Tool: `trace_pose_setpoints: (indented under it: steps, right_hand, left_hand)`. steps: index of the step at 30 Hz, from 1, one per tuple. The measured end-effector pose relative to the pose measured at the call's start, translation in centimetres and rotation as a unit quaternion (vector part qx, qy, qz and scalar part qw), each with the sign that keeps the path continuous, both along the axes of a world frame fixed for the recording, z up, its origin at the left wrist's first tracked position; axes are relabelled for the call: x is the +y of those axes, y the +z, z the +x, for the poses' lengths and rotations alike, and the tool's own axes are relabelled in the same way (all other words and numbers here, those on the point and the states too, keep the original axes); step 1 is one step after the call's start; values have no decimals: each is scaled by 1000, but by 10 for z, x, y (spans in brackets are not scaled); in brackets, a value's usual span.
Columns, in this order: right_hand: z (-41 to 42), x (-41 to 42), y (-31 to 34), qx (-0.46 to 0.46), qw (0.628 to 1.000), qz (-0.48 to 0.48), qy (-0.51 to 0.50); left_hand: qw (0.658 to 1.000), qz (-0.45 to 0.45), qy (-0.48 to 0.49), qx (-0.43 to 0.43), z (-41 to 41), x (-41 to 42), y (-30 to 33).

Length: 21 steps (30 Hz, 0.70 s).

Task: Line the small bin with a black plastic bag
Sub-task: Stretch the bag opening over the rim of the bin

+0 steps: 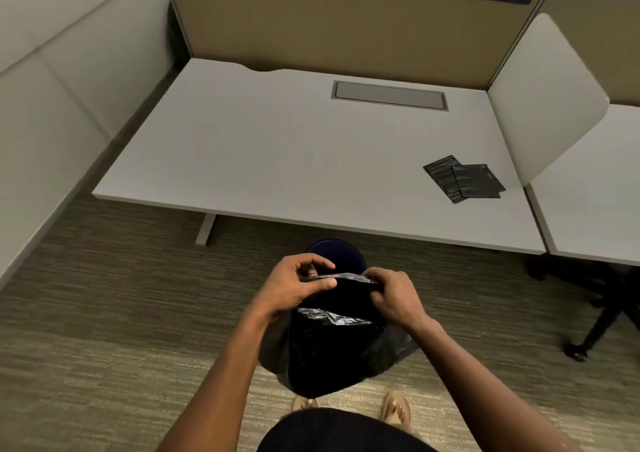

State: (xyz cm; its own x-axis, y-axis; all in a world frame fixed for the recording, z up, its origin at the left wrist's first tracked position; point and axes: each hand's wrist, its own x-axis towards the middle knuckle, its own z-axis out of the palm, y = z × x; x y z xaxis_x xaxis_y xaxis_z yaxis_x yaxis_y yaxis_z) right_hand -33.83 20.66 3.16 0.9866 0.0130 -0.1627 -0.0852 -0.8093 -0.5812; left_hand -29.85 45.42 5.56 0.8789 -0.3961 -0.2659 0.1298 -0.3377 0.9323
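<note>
A black plastic bag (329, 347) hangs in front of me over the carpet. My left hand (298, 285) pinches the left end of its top edge, and my right hand (393, 297) pinches the right end. The edge is stretched flat between the two hands, its mouth pressed together. Just beyond the hands, the dark rounded top of the small bin (337, 254) shows on the floor near the desk's front edge; most of it is hidden behind my hands and the bag.
A white desk (277, 160) stands ahead, with two folded black bags (464, 179) near its right side. Cubicle partitions close off the back and right. A dark chair base (595, 320) is on the carpet at right. My feet show below the bag.
</note>
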Motion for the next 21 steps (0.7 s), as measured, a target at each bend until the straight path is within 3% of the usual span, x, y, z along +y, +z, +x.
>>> trace_pose_setpoints:
  steps: [2,4,7,13,17,19,21]
  right_hand:
    - [4,0,2,3,998,55,-27]
    - [8,0,7,1,994,101,-39]
    - [17,3,13,-16,992,116,-52]
    - [27,4,14,2,979,178,-104]
    - [31,-5,10,3,976,181,-120]
    - [34,-10,8,7,976,182,-116]
    - [40,-16,3,3,976,187,-114]
  left_hand:
    - [980,188,-33,-53,6,13,5]
    - [907,400,-24,-129,6,20,9]
    - [846,505,63,-161,8,29,3]
    - [836,534,124,-3,8,44,-24]
    - [838,497,187,127,12,50,-49]
    - [846,436,215,217,18,50,-61]
    - [863,282,271,318,28,45,-78]
